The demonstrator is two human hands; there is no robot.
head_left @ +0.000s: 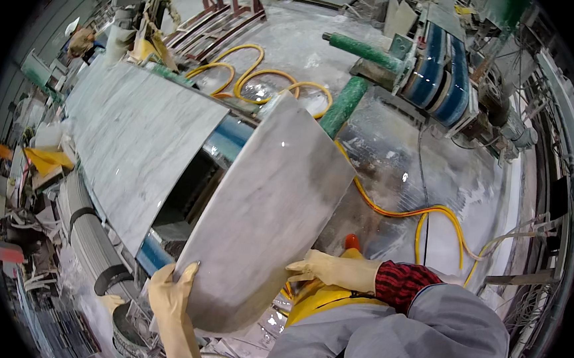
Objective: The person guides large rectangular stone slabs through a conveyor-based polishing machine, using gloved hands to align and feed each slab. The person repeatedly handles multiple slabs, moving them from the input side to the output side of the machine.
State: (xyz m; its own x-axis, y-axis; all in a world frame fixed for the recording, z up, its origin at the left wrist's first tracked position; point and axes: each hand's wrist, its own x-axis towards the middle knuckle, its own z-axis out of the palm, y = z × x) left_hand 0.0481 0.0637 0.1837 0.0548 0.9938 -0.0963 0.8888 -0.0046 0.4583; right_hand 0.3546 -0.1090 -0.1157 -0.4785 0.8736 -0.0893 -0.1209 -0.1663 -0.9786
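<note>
Holding the grey stone slab [268, 211] by its near edges, both gloved hands, left hand [171, 298] and right hand [330, 270], are pressing fingers tight, probably lifting it, needing a steady grip next.

A long grey-veined stone slab [133, 148] lies on the desk [96, 245], running toward its far left corner. Beyond the far end, yellow hose [254, 77] coils on the wet floor [382, 152], and another length of it loops near the right side. Two green rollers [345, 103] stand by a blue belt conveyor [441, 70]. Red metal frames [212, 7] rest on the floor farther back. A small bucket [126, 341] sits under the near edge.
</note>
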